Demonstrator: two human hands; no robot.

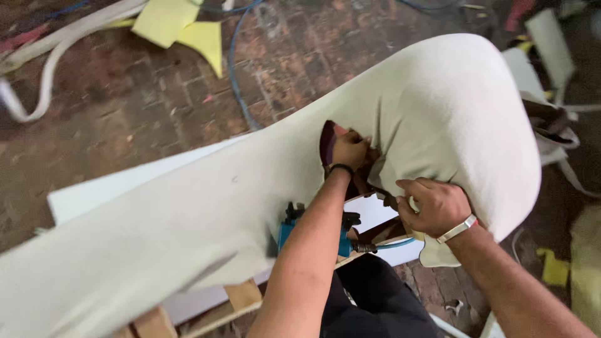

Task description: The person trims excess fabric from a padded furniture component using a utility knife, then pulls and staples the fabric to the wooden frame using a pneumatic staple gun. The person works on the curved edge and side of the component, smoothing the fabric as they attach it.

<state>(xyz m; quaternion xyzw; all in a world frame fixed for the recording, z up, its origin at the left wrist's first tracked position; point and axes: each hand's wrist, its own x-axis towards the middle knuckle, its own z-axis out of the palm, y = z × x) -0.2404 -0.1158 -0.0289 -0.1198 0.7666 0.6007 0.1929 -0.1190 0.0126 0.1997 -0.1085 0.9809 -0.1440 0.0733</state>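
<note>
Brick floor, worn and reddish, lies below, with yellow foam scraps at 11 o'clock and a blue hose trailing at 12. Across the middle stretches a pale cream fabric sheet. At centre, the left hand is closed on a fold of the cloth; at 4 o'clock the right hand pinches its edge. A blue pneumatic tool sits under the left forearm.

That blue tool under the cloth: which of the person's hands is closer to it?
Left. The left hand grips the pale fabric above the blue tool; the right hand pulls fabric farther off to the side.
</note>
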